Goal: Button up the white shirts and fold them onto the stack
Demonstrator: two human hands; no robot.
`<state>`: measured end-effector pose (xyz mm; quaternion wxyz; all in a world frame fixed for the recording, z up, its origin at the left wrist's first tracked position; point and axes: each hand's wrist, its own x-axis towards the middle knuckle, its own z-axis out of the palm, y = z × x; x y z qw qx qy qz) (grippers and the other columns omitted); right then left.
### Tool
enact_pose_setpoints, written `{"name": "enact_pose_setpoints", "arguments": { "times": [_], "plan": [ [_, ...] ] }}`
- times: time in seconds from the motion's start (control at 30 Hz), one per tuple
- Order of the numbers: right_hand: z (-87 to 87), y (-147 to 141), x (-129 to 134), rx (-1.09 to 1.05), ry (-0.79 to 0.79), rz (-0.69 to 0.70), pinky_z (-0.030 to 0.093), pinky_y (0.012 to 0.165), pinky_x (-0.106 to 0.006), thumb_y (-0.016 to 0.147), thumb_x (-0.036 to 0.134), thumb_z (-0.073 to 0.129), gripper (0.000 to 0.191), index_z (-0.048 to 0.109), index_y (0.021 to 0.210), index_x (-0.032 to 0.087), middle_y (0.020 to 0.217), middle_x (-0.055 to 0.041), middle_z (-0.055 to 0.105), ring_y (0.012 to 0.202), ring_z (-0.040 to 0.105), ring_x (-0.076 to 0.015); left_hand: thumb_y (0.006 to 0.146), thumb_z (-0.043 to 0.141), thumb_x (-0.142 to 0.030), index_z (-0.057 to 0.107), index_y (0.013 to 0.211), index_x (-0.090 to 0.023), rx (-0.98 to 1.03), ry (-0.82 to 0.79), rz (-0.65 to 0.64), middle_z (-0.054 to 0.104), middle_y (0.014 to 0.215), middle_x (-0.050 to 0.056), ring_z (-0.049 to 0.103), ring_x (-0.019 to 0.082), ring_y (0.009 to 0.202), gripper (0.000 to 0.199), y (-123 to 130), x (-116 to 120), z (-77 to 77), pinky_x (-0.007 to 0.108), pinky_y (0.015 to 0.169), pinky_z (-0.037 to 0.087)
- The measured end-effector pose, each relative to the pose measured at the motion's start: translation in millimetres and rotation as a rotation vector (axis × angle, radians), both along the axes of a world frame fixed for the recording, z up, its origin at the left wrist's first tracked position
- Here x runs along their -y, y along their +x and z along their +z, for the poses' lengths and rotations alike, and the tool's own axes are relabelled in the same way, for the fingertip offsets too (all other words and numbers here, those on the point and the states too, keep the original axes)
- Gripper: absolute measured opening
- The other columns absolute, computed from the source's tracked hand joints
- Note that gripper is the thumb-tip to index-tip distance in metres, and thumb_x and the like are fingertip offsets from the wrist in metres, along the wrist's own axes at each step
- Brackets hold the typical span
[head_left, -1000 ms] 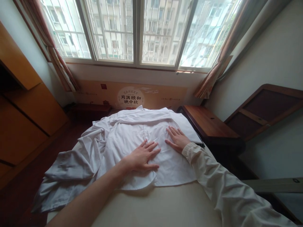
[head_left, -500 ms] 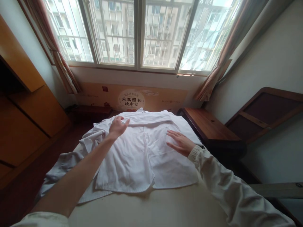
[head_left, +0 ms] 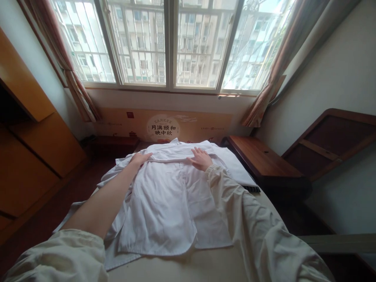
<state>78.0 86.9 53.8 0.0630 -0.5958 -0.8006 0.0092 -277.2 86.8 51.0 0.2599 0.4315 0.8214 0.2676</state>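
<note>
A white shirt lies spread front up over a pale, rounded surface, its buttoned front running down the middle and its hem towards me. A raised fold crosses it near the far end. My left hand is at the left end of this fold, thumb pointing right over the cloth; it seems closed on the shirt, its other fingers mostly hidden. Farther right along the fold, my right hand rests on the fabric with fingers spread. Rumpled white cloth bunches beyond the shirt's left side.
The pale board shows in front of the hem. To the right stands a dark wooden table, with a folded wooden panel against the wall. Orange-brown cabinets are at left. Curtained windows and a printed panel lie ahead.
My right hand has moved left and away from me, from the shirt's right front to the fold. The left hand has shifted slightly left and down. The shirt's right front has drawn inward.
</note>
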Motion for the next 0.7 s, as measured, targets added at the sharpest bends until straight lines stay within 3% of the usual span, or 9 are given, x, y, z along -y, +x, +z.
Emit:
{"name": "enact_pose_setpoints", "arguments": {
  "times": [0.1, 0.23, 0.43, 0.6, 0.7],
  "plan": [
    [0.3, 14.7, -17.4, 0.018, -0.001, -0.100, 0.022, 0.131, -0.058, 0.107, 0.060, 0.044, 0.071, 0.043, 0.164, 0.016, 0.176, -0.0177, 0.033, 0.162, 0.030, -0.0367, 0.069, 0.089, -0.061, 0.071, 0.098, -0.018, 0.083, -0.016, 0.006, 0.073, 0.084, 0.013, 0.073, 0.035, 0.084, 0.055, 1.8, -5.5, 4.3, 0.034, 0.060, 0.049],
    [-3.5, 30.0, -22.8, 0.049, -0.001, -0.102, 0.026, 0.130, -0.057, 0.106, 0.057, 0.046, 0.065, 0.052, 0.157, 0.017, 0.171, -0.0183, 0.041, 0.158, 0.037, -0.0362, 0.069, 0.092, -0.048, 0.070, 0.102, -0.017, 0.194, -0.070, 0.056, 0.070, 0.081, 0.008, 0.066, 0.024, 0.069, 0.050, 1.9, -12.3, 8.1, 0.031, 0.055, 0.044],
    [-16.3, 32.5, -18.6, 0.033, 0.034, -0.114, 0.022, 0.131, -0.056, 0.105, 0.058, 0.048, 0.068, 0.049, 0.159, 0.017, 0.173, -0.0167, 0.040, 0.159, 0.035, -0.0360, 0.067, 0.092, -0.025, 0.069, 0.097, -0.016, 0.243, -0.032, 0.027, 0.072, 0.083, 0.008, 0.066, 0.022, 0.072, 0.038, -1.9, -13.2, 9.9, 0.030, 0.060, 0.052],
    [-10.6, 51.4, -17.8, -0.166, 0.207, -0.370, 0.044, 0.116, -0.052, 0.098, 0.055, 0.054, 0.068, 0.055, 0.151, 0.012, 0.154, -0.0240, 0.058, 0.140, 0.057, -0.0396, 0.071, 0.091, -0.027, 0.069, 0.094, -0.015, 0.269, 0.016, -0.040, 0.075, 0.088, 0.009, 0.070, 0.023, 0.078, 0.034, 1.6, -7.1, 14.1, 0.029, 0.063, 0.054],
    [-2.3, 73.5, -18.7, -0.269, 0.175, -0.486, 0.050, 0.108, -0.049, 0.094, 0.055, 0.061, 0.072, 0.058, 0.149, 0.008, 0.144, -0.0262, 0.065, 0.133, 0.062, -0.0407, 0.071, 0.093, -0.033, 0.070, 0.099, -0.016, 0.263, 0.075, -0.039, 0.076, 0.093, 0.011, 0.073, 0.025, 0.082, 0.040, 5.4, -5.3, 12.6, 0.029, 0.063, 0.054]
  ]
}}
